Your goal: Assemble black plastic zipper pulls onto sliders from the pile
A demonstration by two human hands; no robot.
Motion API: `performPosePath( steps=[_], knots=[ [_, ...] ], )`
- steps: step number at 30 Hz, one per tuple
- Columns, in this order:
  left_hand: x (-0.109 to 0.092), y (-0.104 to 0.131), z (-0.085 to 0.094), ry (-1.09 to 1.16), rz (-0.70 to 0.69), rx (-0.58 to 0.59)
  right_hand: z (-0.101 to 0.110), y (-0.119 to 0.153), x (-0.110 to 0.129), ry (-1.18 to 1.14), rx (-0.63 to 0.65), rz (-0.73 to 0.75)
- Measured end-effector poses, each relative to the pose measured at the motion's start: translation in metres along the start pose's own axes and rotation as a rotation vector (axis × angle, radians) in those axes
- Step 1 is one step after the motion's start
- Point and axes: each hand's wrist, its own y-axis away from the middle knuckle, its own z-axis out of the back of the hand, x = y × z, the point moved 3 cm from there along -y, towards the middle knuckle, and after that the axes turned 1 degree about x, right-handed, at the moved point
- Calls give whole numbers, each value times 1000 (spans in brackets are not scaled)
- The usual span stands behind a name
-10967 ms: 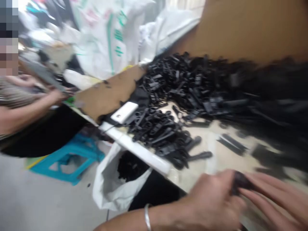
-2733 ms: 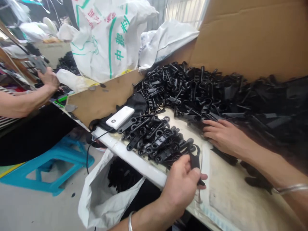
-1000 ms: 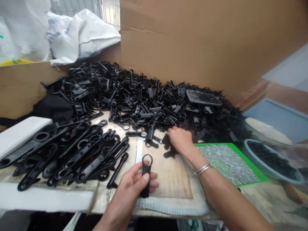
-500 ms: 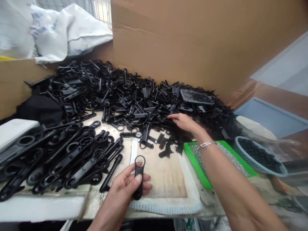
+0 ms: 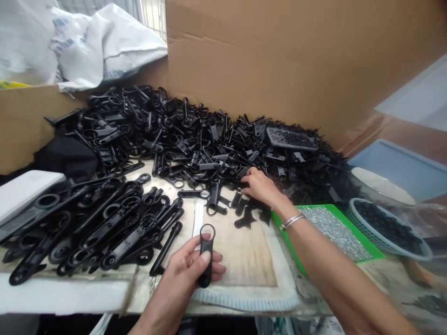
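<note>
My left hand (image 5: 186,270) is closed on a black plastic ring-ended handle (image 5: 206,263), thumb on top, with the ring pointing away from me over the front of the board (image 5: 244,265). At the near edge of the big heap of black plastic parts (image 5: 139,116), my right hand (image 5: 260,186) has its fingers bent, thumb and forefinger close together around a dark piece whose shape is hidden. Small flat black pieces (image 5: 246,218) lie on the board just below that hand. Several more ring-ended parts (image 5: 213,197) lie left of it.
Long black arms (image 5: 129,232) are stacked at left beside a white box (image 5: 28,190). A green tray (image 5: 282,235) of metal pins lies under my right forearm. Farther right are a basket (image 5: 356,221) of black pieces and a blue bin (image 5: 401,158). Cardboard (image 5: 296,56) walls the back.
My right hand's fingers have curled in at the edge of the heap, where the forefinger was stretched out. The view has shifted slightly; my left hand keeps the same hold.
</note>
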Motion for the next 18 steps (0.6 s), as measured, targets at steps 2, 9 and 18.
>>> performPosePath(
  steps=[2,9,18],
  knots=[
    [0,0,0,-3,-5,-6,-5,0,0,-14,-24,-22],
    [0,2,0,7,3,-50,2,5,-8,-119,-76,27],
    [0,0,-1,8,-7,-53,4,68,50,-208,-122,228]
  ],
)
